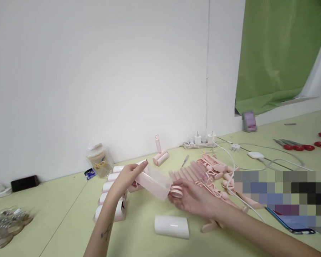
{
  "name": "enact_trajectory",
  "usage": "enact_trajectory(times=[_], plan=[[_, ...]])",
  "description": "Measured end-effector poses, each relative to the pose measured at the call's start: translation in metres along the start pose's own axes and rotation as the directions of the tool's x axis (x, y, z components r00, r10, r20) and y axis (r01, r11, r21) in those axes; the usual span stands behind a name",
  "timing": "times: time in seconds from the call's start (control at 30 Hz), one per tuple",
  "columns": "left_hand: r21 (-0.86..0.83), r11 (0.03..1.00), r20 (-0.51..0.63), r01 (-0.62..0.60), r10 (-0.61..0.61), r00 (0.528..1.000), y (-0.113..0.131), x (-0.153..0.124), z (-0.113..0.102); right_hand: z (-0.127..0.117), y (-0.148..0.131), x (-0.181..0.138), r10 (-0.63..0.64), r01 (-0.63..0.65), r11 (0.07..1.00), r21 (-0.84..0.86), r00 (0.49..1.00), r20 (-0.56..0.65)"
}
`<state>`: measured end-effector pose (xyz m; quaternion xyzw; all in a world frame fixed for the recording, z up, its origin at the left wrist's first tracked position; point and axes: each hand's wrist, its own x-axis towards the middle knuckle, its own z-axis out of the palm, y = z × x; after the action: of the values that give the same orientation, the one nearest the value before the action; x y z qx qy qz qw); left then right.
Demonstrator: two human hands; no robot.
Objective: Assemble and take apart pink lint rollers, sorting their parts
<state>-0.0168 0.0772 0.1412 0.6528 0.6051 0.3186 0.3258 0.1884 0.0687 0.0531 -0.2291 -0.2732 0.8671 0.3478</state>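
L hand (127, 177) comes in from lower left, forearm angled up, wrist bent, fingers closed over the upper-left end of a translucent pink cover (153, 182). R hand (194, 200) reaches in from lower right, palm up, fingers curled under the cover's lower-right end, pinching a small pink ring-shaped cap (176, 191) against it. So both hands are closed on the cover, which is held tilted just above the table (69, 214), between the two hands, left end higher.

Containers: clear plastic cup (99, 162) w/ lid near the wall, holds brownish stuff, can't tell what. Clear crumpled packaging (5, 225) at far left edge, contents unclear.

Under L hand, a row of white rollers (109, 194) in pink holders. One loose white roll (172, 226) lies on the table just in front of R hand. Behind the cover, an assembled pink lint roller (159, 152) stands upright. A pile of pink handles & parts (211, 171) sits right of center, w/ white cable running across it. Power strip (199, 144) along the wall w/ plugs in it. Red-handled tools (296, 145) far right. Phone (294, 223) lies at right edge beside the R forearm.
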Motion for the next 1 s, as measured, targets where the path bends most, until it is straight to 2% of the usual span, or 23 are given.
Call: enact_trajectory(times=[0.13,0.23,0.33,0.4,0.47,0.5,0.6,0.67,0.73,0.77,0.83,0.87,0.93,1.0], plan=[[-0.012,0.99,-0.075,-0.143,0.141,0.987,-0.045,-0.002,0.02,-0.019,-0.013,-0.019,-0.156,0.151,0.987,-0.056,0.984,-0.088],[0.071,0.976,0.004,-0.207,0.207,0.978,-0.082,-0.004,0.043,-0.02,-0.017,-0.038,-0.274,0.245,0.951,-0.187,0.95,-0.151],[0.113,0.982,0.116,-0.15,0.137,0.984,-0.104,-0.009,0.057,-0.016,-0.016,-0.05,-0.26,0.217,0.944,-0.249,0.953,-0.156],[0.149,0.977,0.074,-0.154,0.144,0.987,-0.106,-0.017,0.061,-0.014,-0.013,-0.052,-0.241,0.196,0.94,-0.28,0.96,-0.14],[0.217,0.945,-0.002,-0.244,0.251,0.968,-0.098,-0.029,0.063,-0.012,-0.009,-0.053,-0.22,0.162,0.934,-0.319,0.963,-0.156],[0.245,0.918,0.022,-0.311,0.316,0.949,-0.092,-0.037,0.064,-0.011,-0.007,-0.054,-0.203,0.132,0.929,-0.346,0.964,-0.175],[0.204,0.85,0.3,-0.485,0.417,0.858,-0.075,-0.06,0.073,-0.008,-0.001,-0.057,-0.179,0.058,0.875,-0.48,0.961,-0.21],[0.166,0.842,0.421,-0.514,0.411,0.809,-0.068,-0.071,0.082,-0.007,0.001,-0.059,-0.172,0.033,0.827,-0.561,0.965,-0.197],[0.125,0.871,0.417,-0.475,0.388,0.822,-0.066,-0.078,0.089,-0.005,0.004,-0.061,-0.172,0.05,0.796,-0.603,0.974,-0.147],[0.068,0.904,0.379,-0.422,0.368,0.849,-0.066,-0.08,0.092,-0.004,0.006,-0.062,-0.178,0.075,0.787,-0.613,0.978,-0.109],[-0.148,0.952,0.286,-0.269,0.301,0.91,-0.069,-0.081,0.099,-0.004,0.011,-0.061,-0.208,0.15,0.769,-0.622,0.978,-0.021],[-0.274,0.942,0.257,-0.194,0.267,0.929,-0.071,-0.082,0.103,-0.004,0.014,-0.06,-0.219,0.175,0.759,-0.627,0.976,0.007],[-0.453,0.886,0.257,-0.101,0.239,0.937,-0.074,-0.083,0.111,-0.006,0.022,-0.057,-0.244,0.199,0.732,-0.652,0.97,0.022],[-0.508,0.855,0.254,-0.103,0.263,0.931,-0.078,-0.085,0.119,-0.008,0.03,-0.052,-0.259,0.185,0.692,-0.697,0.966,0.0]])
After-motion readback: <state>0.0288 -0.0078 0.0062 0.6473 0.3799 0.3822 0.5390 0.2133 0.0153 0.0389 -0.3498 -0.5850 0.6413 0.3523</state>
